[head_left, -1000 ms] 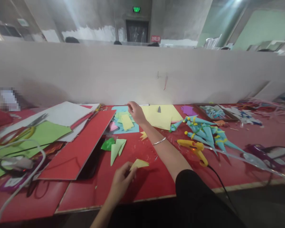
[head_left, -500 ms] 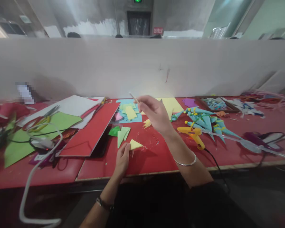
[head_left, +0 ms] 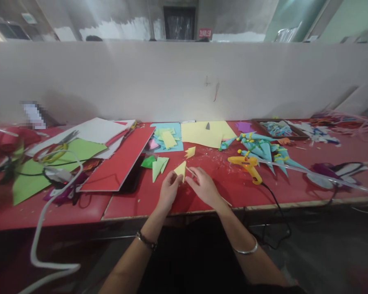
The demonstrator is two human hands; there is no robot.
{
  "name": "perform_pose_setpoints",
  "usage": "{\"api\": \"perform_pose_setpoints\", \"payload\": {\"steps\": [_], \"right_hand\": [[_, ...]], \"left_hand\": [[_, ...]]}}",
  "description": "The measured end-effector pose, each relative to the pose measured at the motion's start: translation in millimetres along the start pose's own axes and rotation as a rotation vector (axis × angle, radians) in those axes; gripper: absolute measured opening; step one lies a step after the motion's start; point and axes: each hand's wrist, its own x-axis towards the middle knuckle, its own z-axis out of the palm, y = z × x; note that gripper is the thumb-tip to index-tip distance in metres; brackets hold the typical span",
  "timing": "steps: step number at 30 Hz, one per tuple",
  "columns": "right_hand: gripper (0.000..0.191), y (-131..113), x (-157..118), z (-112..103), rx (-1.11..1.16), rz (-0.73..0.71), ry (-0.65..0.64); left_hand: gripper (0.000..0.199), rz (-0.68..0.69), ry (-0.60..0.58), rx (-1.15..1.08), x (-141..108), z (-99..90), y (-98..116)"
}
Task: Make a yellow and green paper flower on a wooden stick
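Note:
My left hand [head_left: 169, 188] is closed on a folded yellow paper piece [head_left: 180, 168], its tip pointing up and away from me. Close on the right, my right hand [head_left: 205, 187] pinches a thin pale stick [head_left: 190, 170], which slants beside the yellow paper's right edge; whether they touch I cannot tell. Just beyond the hands lies a small yellow paper cutout [head_left: 190, 152] with a pointed edge. Folded light green paper pieces [head_left: 159, 167] rest left of my left hand, and a bright green piece [head_left: 148, 162] sits behind them.
A yellow glue gun [head_left: 248, 166] with a black cord stands to the right, near several blue paper cones [head_left: 263, 151]. A red board [head_left: 119, 161] leans at the left. Blue sheets with paper pieces [head_left: 178, 143] and yellow sheets [head_left: 199, 134] lie at the back, before a white partition [head_left: 125, 81].
My right hand has come down towards me with the stick, to beside the yellow paper. My left hand has moved slightly right, and the paper's tip has turned upward.

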Motion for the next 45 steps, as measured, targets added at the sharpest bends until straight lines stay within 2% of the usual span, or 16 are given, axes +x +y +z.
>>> {"api": "perform_pose_setpoints", "payload": {"steps": [3,7,9,13,18,22,25,27,30,32,34,37,40,42,45], "right_hand": [[0.033,6,2,5,0.041,0.001,-0.048],[0.025,11,8,6,0.172,0.036,-0.124],[0.02,11,9,5,0.172,0.029,-0.162],[0.018,7,9,4,0.037,-0.005,-0.152],[0.018,16,8,0,-0.023,0.026,-0.154],[0.02,33,-1,-9,-0.294,0.06,-0.065],[0.021,41,-10,-15,-0.484,0.062,-0.008],[0.02,42,-13,-16,-0.532,0.066,-0.007],[0.019,42,-14,-16,-0.55,0.061,-0.008],[0.02,41,-14,-16,-0.545,0.048,-0.004],[0.02,42,-14,-16,-0.534,0.041,-0.002],[0.02,42,-14,-16,-0.525,0.04,-0.006],[0.019,42,-15,-17,-0.53,0.041,-0.003],[0.019,41,-15,-17,-0.532,0.041,-0.002],[0.019,41,-15,-17,-0.531,0.034,0.001]], "left_hand": [[0.023,-0.046,-0.02,0.049,0,-1.2,-1],[0.025,-0.038,-0.172,0.119,2,-9.1,-6],[0.024,-0.009,-0.202,0.123,4,-12.2,-8],[0.022,0.034,-0.229,0.128,5,-13.0,-13],[0.018,0.106,-0.16,0.237,7,-12.1,-15],[0.018,0.159,-0.154,0.393,17,-18.2,-8],[0.015,0.232,-0.216,0.497,32,-21.6,5],[0.012,0.282,-0.318,0.516,43,-20.6,16],[0.018,0.34,-0.369,0.579,58,-16.0,26],[0.026,0.334,-0.395,0.584,67,-14.1,27],[0.026,0.297,-0.404,0.57,74,-15.0,24],[0.019,0.136,-0.42,0.565,80,-21.5,14],[0.025,-0.016,-0.459,0.581,82,-29.7,4],[0.036,-0.008,-0.459,0.578,84,-33.5,-2],[0.04,0.122,-0.403,0.558,88,-34.7,-7]]}}
